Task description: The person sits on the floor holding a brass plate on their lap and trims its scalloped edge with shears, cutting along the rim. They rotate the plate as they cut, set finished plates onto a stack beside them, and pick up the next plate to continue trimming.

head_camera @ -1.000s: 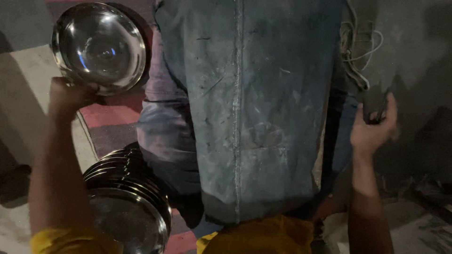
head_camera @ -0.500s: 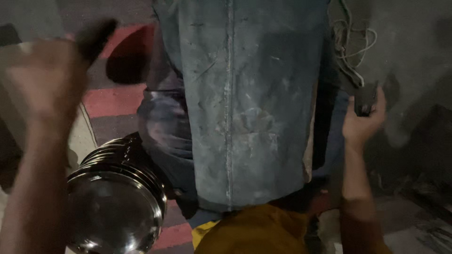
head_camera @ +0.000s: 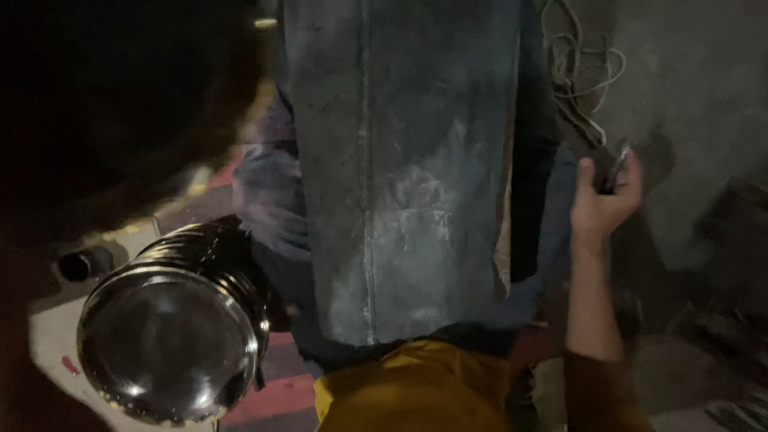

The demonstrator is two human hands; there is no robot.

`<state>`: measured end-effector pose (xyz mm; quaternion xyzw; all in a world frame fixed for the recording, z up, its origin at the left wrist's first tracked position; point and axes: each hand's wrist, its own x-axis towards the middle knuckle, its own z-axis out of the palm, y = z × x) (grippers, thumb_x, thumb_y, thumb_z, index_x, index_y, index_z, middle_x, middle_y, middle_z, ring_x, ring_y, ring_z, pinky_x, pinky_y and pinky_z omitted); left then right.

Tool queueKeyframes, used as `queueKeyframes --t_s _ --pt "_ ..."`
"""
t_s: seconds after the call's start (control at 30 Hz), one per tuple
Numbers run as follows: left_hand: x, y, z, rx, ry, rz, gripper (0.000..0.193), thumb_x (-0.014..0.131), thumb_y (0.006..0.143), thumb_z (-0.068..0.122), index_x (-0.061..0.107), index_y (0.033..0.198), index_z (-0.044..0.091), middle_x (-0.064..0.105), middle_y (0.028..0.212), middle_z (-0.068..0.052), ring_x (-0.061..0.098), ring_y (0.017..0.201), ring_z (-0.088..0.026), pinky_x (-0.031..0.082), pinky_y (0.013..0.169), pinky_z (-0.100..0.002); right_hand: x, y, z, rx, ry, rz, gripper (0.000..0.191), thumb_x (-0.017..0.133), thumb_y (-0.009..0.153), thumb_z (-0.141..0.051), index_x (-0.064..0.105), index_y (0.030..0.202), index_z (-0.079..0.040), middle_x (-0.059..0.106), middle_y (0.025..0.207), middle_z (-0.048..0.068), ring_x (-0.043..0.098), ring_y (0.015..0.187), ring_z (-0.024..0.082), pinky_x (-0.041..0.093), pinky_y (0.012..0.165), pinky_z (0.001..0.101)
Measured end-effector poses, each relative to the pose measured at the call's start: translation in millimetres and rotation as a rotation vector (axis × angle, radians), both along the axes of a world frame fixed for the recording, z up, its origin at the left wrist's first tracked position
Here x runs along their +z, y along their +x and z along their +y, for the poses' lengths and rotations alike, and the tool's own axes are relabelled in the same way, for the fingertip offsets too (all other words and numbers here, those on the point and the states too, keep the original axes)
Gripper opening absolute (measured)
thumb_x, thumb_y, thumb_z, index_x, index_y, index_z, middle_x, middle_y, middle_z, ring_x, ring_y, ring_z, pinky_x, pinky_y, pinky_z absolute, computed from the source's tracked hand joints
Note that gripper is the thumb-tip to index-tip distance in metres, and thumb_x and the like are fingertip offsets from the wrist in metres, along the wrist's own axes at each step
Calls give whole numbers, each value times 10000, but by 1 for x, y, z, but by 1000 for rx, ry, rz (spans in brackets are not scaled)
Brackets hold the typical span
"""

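— Steel bowls [head_camera: 172, 336], a whole stack, sit just left of the dusty grey slab [head_camera: 400, 176]. They look tippy.

— Right hand [head_camera: 602, 204], right of the slab, has fingers clamped on a small dark tool [head_camera: 616, 164]. Left hand's out of sight; a blind knock could topple them.

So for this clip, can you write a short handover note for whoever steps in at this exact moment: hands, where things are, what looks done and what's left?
Right hand: raised at the right, gripping a small dark flat object; what it is cannot be told.
Left hand: not visible; the upper left of the view is dark and blurred.
Stack of steel plates: on the floor at lower left, shiny top plate facing up, nothing touching it.
Dusty blue fabric panel: fills the centre; cords lie at the upper right.
Done: plates are piled in one stack.
Left: cannot be judged from this view.
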<state>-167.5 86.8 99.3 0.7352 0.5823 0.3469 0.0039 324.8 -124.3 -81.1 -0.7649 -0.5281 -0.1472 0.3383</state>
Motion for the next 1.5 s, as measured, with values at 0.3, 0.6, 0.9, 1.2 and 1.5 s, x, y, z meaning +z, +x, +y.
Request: queueKeyframes --t_s 0.3,0.6,0.9,1.2,1.5 --pt "-49 123 -61 -185 -161 -452 175 608 1143 144 658 1198 -15 710 897 -120 667 735 -179 511 658 -314 36 7 -6 154 181 1247 626 785 1095 -6 313 1483 -143 476 886 59 468 560 107 392 487 266" --pt "-75 131 -111 -10 -277 -63 432 849 994 379 677 1236 64 693 1163 -123 679 1057 -241 546 891 -361 79 2 -16 375 -82 1044 695 816 1065 20 321 1528 -132 567 845 60 586 639 130 467 575 230" --pt "-74 187 -70 -158 -290 382 1248 804 618 882 338 1636 332 277 1665 -179 423 1415 -388 399 1020 -533 121 -35 5 487 -321 344 884 992 900 -154 367 1510 -17 670 848 85 708 789 130 537 673 215" --pt "-92 178 -79 -74 -342 382 1318 676 667 909 281 1657 134 280 1692 -158 482 1315 -325 378 1006 -468 145 -80 34 433 -499 152 805 971 756 -181 578 1403 93 562 621 89 554 565 115 415 546 242" --pt "-94 187 -79 -39 -369 411 1284 590 731 1019 415 1618 107 374 1652 -189 533 1238 -356 394 988 -501 130 -45 58 823 -794 346 922 876 793 -163 370 1501 144 604 593 21 481 451 33 313 412 235"
